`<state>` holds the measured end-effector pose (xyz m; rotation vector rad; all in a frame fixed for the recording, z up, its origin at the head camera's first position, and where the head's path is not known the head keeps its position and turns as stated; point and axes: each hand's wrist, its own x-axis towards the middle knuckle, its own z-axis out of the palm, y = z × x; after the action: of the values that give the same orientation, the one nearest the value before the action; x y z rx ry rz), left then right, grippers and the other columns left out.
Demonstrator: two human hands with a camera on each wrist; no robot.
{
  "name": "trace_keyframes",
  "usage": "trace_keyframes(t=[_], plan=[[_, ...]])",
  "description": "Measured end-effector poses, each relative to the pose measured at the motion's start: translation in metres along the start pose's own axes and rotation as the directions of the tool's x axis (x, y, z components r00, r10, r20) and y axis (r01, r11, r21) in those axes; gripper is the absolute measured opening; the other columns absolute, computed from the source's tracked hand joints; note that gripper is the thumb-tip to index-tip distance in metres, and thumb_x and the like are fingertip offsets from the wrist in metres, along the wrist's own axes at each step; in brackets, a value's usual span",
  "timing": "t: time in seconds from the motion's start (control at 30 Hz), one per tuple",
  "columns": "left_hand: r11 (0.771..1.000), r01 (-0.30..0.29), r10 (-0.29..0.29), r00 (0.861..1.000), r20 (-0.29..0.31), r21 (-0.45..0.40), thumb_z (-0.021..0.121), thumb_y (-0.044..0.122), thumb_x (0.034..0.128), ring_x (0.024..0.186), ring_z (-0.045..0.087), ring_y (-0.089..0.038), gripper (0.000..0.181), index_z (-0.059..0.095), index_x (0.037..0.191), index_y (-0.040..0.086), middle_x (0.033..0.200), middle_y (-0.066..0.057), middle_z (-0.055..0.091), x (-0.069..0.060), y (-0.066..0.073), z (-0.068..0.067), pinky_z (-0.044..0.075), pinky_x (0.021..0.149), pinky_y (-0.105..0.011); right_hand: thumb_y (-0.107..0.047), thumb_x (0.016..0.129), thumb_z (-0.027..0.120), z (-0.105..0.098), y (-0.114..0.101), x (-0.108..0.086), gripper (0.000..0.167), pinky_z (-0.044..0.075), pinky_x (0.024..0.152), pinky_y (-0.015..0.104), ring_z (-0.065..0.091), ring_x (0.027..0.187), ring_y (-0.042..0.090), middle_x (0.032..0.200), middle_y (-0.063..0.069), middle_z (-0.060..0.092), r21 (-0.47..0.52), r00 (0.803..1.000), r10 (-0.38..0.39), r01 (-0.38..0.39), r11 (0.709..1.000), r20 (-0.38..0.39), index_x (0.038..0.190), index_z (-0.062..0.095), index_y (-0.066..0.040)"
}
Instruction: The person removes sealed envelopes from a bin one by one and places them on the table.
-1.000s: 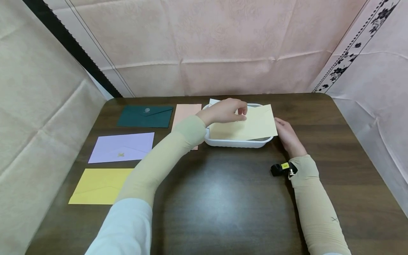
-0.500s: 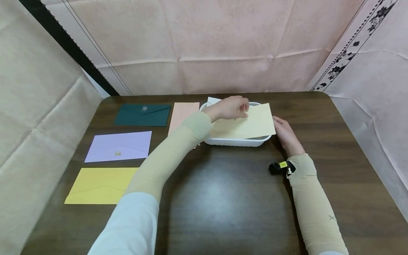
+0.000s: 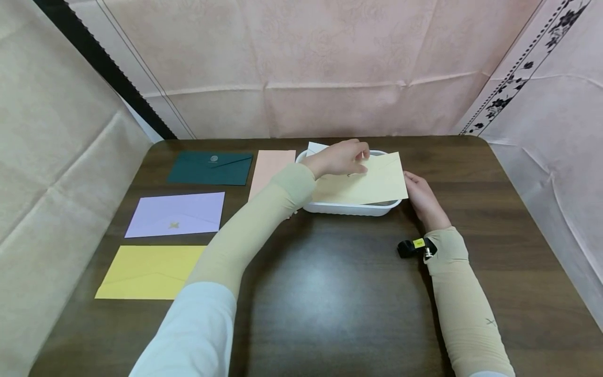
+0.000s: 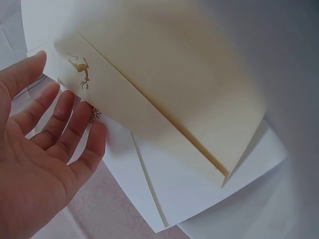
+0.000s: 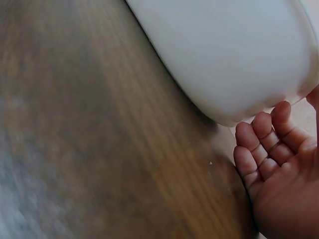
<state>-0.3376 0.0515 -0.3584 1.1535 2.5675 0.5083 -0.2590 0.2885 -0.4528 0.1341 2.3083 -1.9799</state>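
A cream envelope [image 3: 372,180] with a gold deer print lies over a white basin [image 3: 348,209]. In the left wrist view, a white envelope [image 4: 184,191] shows beneath the cream envelope [image 4: 189,64]. My left hand [image 3: 343,157] is over the cream envelope, thumb apart from the loosely bent fingers. These fingers [image 4: 82,122] lie along the flap's edge, pinching nothing. At the basin's right end is my right hand [image 3: 426,203]. Its bent fingertips [image 5: 246,134] are at the basin's end wall [image 5: 229,59], either touching or just short of it.
On the wooden table's left side lie a dark green envelope [image 3: 210,167], a lilac envelope [image 3: 175,213] and a yellow envelope [image 3: 146,272]. A pink envelope [image 3: 270,170], partly hidden by my left arm, lies beside the basin. Cloth curtains [image 3: 330,68] hang behind the table.
My left hand has shifted slightly right over the cream envelope, then stayed nearly still. The right hand and basin have kept their places, while the head view has shifted slightly.
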Motion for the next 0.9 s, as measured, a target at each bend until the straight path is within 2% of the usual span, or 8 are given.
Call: trace_keyframes(t=[0.53, 0.9], plan=[[1.000, 0.028, -0.028, 1.000, 0.014, -0.007, 0.066, 0.030, 0.0984, 0.103, 0.051, -0.015, 0.036, 0.055, 0.127, 0.011, 0.115, -0.003, 0.054, 0.0014, -0.0022, 0.0031, 0.039, 0.094, -0.024, -0.040, 0.106, 0.048, 0.0004, -0.0002, -0.0013, 0.028, 0.037, 0.088, 0.019, 0.047, 0.103, 0.011, 0.088, -0.013, 0.062, 0.015, 1.000, 0.001, -0.001, 1.000, -0.001, 0.097, 0.064, -0.018], [0.997, 0.056, -0.056, 0.998, 0.013, -0.053, 0.067, 0.028, 0.0982, 0.106, 0.051, -0.016, 0.038, 0.055, 0.129, 0.009, 0.117, -0.006, 0.056, -0.0007, -0.0082, 0.0079, 0.039, 0.097, -0.026, -0.037, 0.106, 0.048, 0.0011, -0.0027, -0.0022, 0.026, 0.038, 0.086, 0.019, 0.047, 0.100, 0.011, 0.085, -0.013, 0.061, 0.026, 1.000, 0.013, -0.013, 1.000, 0.000, 0.092, 0.064, -0.021]])
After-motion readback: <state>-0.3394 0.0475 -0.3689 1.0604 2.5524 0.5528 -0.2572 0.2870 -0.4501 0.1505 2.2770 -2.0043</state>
